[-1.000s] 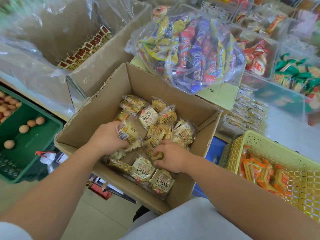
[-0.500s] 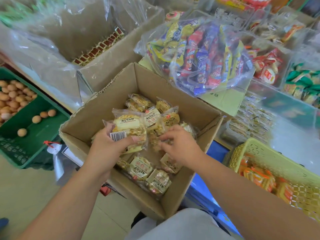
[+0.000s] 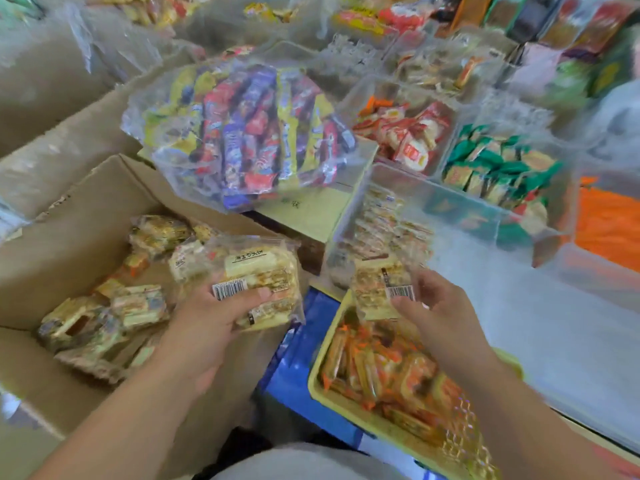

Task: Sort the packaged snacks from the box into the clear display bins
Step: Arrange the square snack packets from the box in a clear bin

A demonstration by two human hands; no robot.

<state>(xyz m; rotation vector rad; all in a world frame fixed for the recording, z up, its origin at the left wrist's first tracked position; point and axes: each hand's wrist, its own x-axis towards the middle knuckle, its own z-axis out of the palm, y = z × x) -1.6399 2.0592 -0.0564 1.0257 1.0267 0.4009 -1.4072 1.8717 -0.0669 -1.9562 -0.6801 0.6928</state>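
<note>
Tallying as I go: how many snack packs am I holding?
2: one pack in the left hand over the box, another pack in the right hand over the yellow basket. More may hide behind the left one.

You have shop stock crowding in on all sides under bright, even light. At upper left stands a big carton (image 3: 69, 140) lined with clear plastic sheet (image 3: 114, 46). At upper centre a clear bag of colourful wrappers (image 3: 242, 133) rests on a yellow carton (image 3: 311, 209). At lower right a yellow basket (image 3: 360, 420) of orange packets (image 3: 381, 368) sits beside a pale surface (image 3: 554, 341).
</note>
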